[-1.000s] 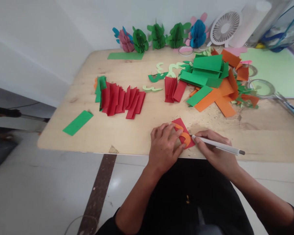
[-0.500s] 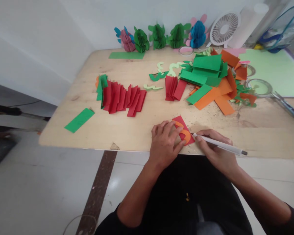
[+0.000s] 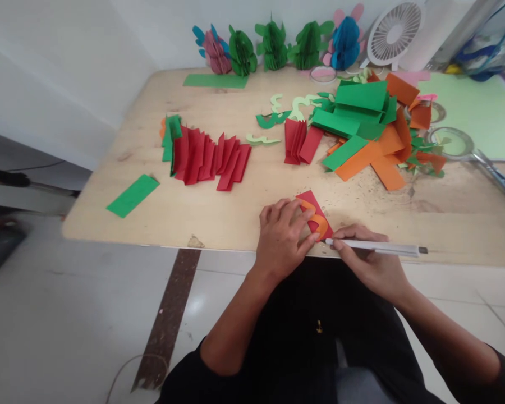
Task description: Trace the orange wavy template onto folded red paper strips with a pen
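Observation:
Near the table's front edge my left hand [image 3: 281, 235] presses an orange paper cut-out [image 3: 321, 224] onto a folded red paper piece [image 3: 306, 197]. Its fingers are bent over the cut-out, and they hide the left part of both papers. My right hand [image 3: 372, 261] grips a white pen [image 3: 376, 246], which lies almost level. The pen's tip is at the lower right corner of the red paper, beside the cut-out's curved edge. Whether the tip touches the paper I cannot tell.
Red folded strips [image 3: 202, 154] stand to the left, with a green strip [image 3: 132, 195] nearer the front. Green and orange folded papers [image 3: 359, 109] are heaped to the right, near scissors [image 3: 494, 171]. Paper figures [image 3: 273, 47] and a white fan [image 3: 395, 33] line the wall.
The pen tip has moved down and left along the cut-out's edge to the red paper's lower corner. The pen lies flatter. My left hand stays on the papers; the view has shifted slightly.

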A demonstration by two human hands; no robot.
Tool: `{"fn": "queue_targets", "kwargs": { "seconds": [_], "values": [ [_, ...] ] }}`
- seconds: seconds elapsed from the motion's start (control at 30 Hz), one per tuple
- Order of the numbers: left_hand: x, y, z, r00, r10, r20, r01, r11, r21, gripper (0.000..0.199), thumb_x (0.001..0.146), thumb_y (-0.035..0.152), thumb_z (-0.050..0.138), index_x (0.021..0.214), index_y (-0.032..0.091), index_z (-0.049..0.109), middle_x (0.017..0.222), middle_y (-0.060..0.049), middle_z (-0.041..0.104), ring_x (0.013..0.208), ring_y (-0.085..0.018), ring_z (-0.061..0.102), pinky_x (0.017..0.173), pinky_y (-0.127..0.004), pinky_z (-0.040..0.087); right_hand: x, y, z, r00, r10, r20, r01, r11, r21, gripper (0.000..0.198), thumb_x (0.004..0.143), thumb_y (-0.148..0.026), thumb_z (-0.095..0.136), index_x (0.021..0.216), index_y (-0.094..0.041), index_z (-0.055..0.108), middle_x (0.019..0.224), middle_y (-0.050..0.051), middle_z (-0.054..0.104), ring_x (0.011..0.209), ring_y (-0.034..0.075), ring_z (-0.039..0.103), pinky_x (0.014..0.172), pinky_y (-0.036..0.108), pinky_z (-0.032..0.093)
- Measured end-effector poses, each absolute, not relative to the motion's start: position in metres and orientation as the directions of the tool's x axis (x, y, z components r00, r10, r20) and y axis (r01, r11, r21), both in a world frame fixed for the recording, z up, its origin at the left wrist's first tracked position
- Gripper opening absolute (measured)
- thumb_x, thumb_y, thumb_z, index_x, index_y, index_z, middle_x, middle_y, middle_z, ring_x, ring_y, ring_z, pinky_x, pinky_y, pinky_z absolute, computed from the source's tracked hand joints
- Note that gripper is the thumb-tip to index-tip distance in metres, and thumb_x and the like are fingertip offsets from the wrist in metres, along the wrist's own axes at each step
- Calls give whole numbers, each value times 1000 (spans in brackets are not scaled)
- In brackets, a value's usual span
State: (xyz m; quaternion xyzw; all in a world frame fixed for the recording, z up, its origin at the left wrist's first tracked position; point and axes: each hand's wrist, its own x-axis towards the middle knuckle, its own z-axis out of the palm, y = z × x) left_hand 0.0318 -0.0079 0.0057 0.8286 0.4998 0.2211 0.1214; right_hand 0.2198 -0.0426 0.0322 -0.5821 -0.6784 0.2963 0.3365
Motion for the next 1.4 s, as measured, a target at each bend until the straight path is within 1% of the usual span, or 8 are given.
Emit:
{"fn": "queue_targets", "kwargs": {
  "seconds": [0.17,0.4,0.6,0.7,1.1,1.3,1.4],
  "values": [
    [31,-8,5,403,882,245,773,-471,425,38,90,42,55,121,22,61,134,-11,54,125,-31,43,103,-49,32,217,-43,32,-142,977,162,635,215,-742,9,85,-28,59,80,-24,66,79,2,73,72,18,68,69,33,51],
    [31,-8,5,403,879,254,772,-476,421,38,89,42,57,121,21,62,133,-11,55,124,-31,44,103,-49,32,215,-43,34,-164,971,172,648,237,-724,12,87,-29,58,80,-24,67,77,1,73,69,17,68,70,32,51],
    [31,-7,4,407,877,255,770,-480,421,38,90,42,56,121,20,61,134,-11,54,125,-31,44,104,-50,32,214,-43,32,-187,950,250,641,311,-702,10,87,-25,58,81,-23,65,77,0,73,70,16,68,69,31,50],
    [31,-8,4,404,877,259,770,-479,422,38,90,42,56,121,21,62,134,-11,55,125,-32,44,104,-50,32,215,-43,31,-197,944,264,641,328,-694,8,87,-23,59,81,-23,65,77,0,73,69,16,68,68,30,49],
    [31,-8,4,407,881,241,767,-472,433,39,91,44,55,122,21,61,133,-11,54,125,-32,43,104,-52,32,218,-42,30,-170,957,235,650,288,-704,9,87,-24,59,81,-22,64,78,1,72,70,15,67,67,30,50],
    [31,-8,4,404,880,249,766,-474,434,39,90,43,56,121,21,61,132,-12,55,125,-33,43,105,-52,32,220,-39,30,-165,952,257,641,301,-706,9,87,-24,59,80,-21,63,76,1,72,69,15,67,66,29,50],
    [31,-7,4,403,879,254,764,-476,436,39,90,43,56,121,20,62,132,-12,55,124,-33,43,104,-52,33,221,-37,29,-139,957,254,635,283,-719,8,86,-24,60,79,-22,64,76,1,72,70,15,67,67,28,51]
  ]
}}
